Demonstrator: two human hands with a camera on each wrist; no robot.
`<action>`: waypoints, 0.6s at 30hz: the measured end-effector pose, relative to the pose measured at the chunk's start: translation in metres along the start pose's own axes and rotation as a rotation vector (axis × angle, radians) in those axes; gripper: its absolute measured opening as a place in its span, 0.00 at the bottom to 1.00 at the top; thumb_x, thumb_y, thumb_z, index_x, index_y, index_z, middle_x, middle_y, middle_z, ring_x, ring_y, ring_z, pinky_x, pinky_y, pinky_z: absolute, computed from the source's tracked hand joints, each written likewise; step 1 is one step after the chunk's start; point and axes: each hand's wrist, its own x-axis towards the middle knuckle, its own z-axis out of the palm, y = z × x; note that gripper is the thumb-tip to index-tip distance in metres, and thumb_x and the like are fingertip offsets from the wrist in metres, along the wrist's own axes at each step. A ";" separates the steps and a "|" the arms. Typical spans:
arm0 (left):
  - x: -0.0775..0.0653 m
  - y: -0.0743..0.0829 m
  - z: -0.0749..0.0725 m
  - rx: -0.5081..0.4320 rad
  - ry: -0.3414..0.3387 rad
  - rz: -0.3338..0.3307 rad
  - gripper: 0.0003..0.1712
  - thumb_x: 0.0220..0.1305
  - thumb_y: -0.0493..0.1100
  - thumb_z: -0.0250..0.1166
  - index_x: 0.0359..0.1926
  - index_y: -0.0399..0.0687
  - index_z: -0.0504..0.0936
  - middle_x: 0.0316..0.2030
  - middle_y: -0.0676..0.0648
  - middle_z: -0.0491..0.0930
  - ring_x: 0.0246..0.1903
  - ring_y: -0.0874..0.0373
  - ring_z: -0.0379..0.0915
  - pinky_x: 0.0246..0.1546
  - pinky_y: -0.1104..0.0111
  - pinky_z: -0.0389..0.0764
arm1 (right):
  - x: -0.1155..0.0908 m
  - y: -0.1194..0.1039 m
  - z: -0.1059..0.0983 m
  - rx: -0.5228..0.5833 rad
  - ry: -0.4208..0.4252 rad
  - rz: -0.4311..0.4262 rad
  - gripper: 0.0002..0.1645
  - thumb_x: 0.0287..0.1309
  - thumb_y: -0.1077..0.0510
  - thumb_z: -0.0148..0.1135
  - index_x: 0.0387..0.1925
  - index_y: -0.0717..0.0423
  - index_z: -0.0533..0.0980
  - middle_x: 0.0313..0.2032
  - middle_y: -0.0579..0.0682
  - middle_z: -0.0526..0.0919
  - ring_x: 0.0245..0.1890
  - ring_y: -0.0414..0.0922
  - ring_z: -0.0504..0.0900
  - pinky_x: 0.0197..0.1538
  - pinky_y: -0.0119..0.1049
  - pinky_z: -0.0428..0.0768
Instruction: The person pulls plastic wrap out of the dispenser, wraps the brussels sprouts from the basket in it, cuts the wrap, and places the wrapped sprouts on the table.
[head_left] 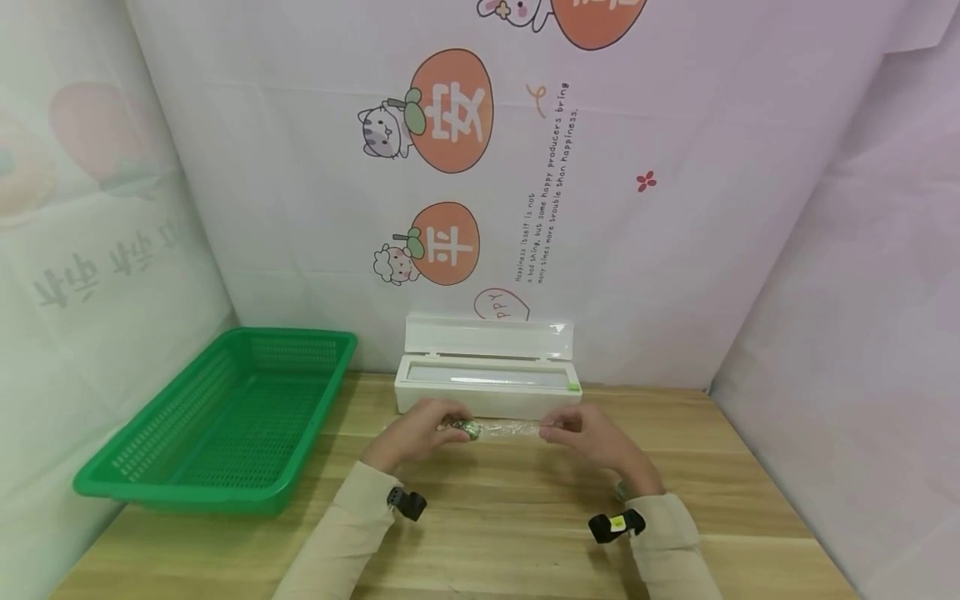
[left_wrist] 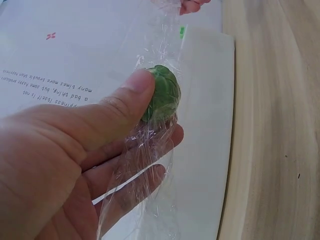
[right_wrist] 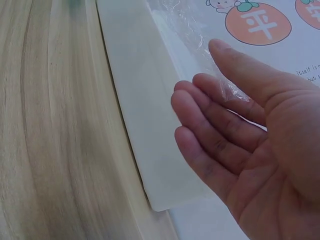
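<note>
A small green Brussels sprout is enclosed in clear plastic wrap. My left hand pinches the sprout through the film between thumb and fingers, and loose film trails down across the lower fingers in the left wrist view. The film stretches as a crinkled strip to my right hand, whose curled fingers and thumb hold its other end. Both hands are just in front of a white plastic wrap dispenser box, its lid raised.
A green plastic basket stands on the left of the wooden table. A green tab sits at the box's right end. Printed white cloth hangs behind and at both sides.
</note>
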 end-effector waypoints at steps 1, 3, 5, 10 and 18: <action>0.000 0.000 0.000 -0.002 0.002 0.000 0.14 0.70 0.44 0.70 0.53 0.44 0.87 0.45 0.50 0.89 0.43 0.60 0.84 0.48 0.67 0.86 | 0.000 0.000 0.000 0.013 0.004 -0.005 0.18 0.72 0.45 0.67 0.50 0.54 0.86 0.43 0.54 0.90 0.44 0.49 0.87 0.48 0.33 0.86; -0.001 0.001 -0.002 -0.010 0.006 0.003 0.14 0.70 0.44 0.70 0.52 0.44 0.87 0.44 0.50 0.89 0.43 0.60 0.83 0.47 0.67 0.86 | -0.001 -0.001 0.000 0.030 0.016 -0.015 0.19 0.72 0.46 0.66 0.50 0.57 0.85 0.43 0.57 0.89 0.45 0.49 0.88 0.50 0.36 0.87; -0.001 0.001 -0.003 -0.020 0.009 -0.006 0.13 0.71 0.45 0.70 0.52 0.45 0.87 0.44 0.51 0.89 0.43 0.61 0.83 0.47 0.68 0.86 | -0.001 -0.001 -0.001 0.046 0.029 -0.025 0.20 0.73 0.46 0.65 0.50 0.58 0.85 0.44 0.58 0.89 0.44 0.47 0.88 0.52 0.41 0.88; -0.003 -0.001 -0.006 -0.029 0.047 -0.019 0.14 0.71 0.45 0.69 0.54 0.47 0.87 0.45 0.53 0.88 0.44 0.62 0.83 0.49 0.66 0.86 | -0.002 -0.003 -0.002 0.071 0.071 -0.027 0.17 0.74 0.46 0.64 0.48 0.55 0.86 0.43 0.52 0.90 0.45 0.43 0.88 0.55 0.44 0.88; -0.003 -0.003 -0.008 -0.025 0.085 0.020 0.13 0.70 0.45 0.70 0.52 0.49 0.87 0.44 0.53 0.89 0.43 0.63 0.84 0.47 0.69 0.86 | 0.001 -0.008 0.003 0.078 0.155 0.038 0.22 0.71 0.38 0.65 0.54 0.48 0.85 0.47 0.47 0.91 0.50 0.43 0.88 0.59 0.42 0.85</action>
